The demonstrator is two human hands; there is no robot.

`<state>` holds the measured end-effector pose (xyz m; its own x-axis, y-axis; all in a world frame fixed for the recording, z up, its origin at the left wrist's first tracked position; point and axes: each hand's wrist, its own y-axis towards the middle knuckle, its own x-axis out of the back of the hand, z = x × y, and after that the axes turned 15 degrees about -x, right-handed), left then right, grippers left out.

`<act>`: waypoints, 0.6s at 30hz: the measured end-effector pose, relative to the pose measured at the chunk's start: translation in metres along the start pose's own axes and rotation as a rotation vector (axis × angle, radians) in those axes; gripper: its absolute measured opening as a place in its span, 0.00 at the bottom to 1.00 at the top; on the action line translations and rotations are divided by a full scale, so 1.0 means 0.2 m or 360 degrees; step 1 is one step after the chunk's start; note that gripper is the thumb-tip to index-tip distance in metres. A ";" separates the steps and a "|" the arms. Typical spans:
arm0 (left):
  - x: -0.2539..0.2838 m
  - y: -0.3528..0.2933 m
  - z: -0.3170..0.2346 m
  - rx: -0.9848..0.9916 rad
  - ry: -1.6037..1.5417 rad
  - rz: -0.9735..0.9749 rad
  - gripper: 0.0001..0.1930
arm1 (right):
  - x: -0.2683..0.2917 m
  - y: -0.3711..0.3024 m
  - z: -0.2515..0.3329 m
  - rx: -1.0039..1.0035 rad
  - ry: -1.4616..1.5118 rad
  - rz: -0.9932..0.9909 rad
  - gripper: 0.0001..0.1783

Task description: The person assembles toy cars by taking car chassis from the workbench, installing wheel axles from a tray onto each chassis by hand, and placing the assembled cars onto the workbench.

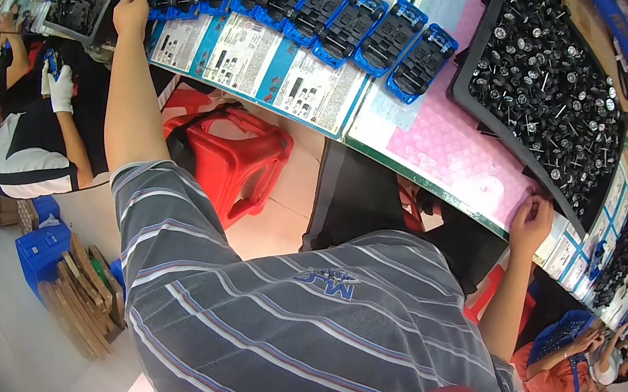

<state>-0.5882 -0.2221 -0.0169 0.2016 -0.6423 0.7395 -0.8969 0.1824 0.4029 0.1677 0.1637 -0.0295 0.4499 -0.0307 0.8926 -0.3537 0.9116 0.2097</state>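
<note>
Far out at the upper left, my left hand (131, 13) has its fingers curled in beside the end of a row of blue-and-black toy car chassis (341, 27). What those fingers hold, if anything, is hidden. On the right, my right hand (530, 222) is closed in a pinch over the table's near edge, and I cannot make out anything in it. Close by it stands a large black tray (479, 100), heaped with small black wheels on axles (547, 85), several with shiny silver hubs.
Printed cardboard sheets (246, 55) and pink bubble wrap (436, 140) cover the table. A red stool (242, 158) stands below its edge. At left, a person in white gloves (59, 88) works near another black tray (83, 11). Blue bins (43, 251) sit on the floor.
</note>
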 end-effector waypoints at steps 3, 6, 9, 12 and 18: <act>0.09 -0.06 0.04 -0.0084 -0.0126 -0.0084 0.26 | -0.02 0.01 0.00 0.0025 0.0041 0.0038 0.05; 0.18 -0.23 -0.01 -0.0238 -0.0075 -0.0238 0.24 | -0.03 0.03 -0.01 0.0093 0.0042 0.0035 0.05; 0.14 -0.60 -0.25 -0.0688 0.0256 -0.0448 0.20 | 0.03 0.00 -0.03 0.0057 -0.0026 -0.0033 0.06; 0.10 -1.04 -0.44 -0.0671 -0.0090 -0.0340 0.17 | 0.03 0.00 -0.07 0.0075 -0.0088 -0.0071 0.05; 0.02 -1.67 -0.66 -0.0904 -0.0005 -0.0165 0.17 | -0.02 0.02 0.00 0.0166 0.0168 -0.0162 0.05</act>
<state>-0.2363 -0.1873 -0.0780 0.2752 -0.6802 0.6794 -0.5201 0.4890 0.7003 0.1635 0.1674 -0.0328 0.5696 -0.0726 0.8187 -0.3824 0.8583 0.3422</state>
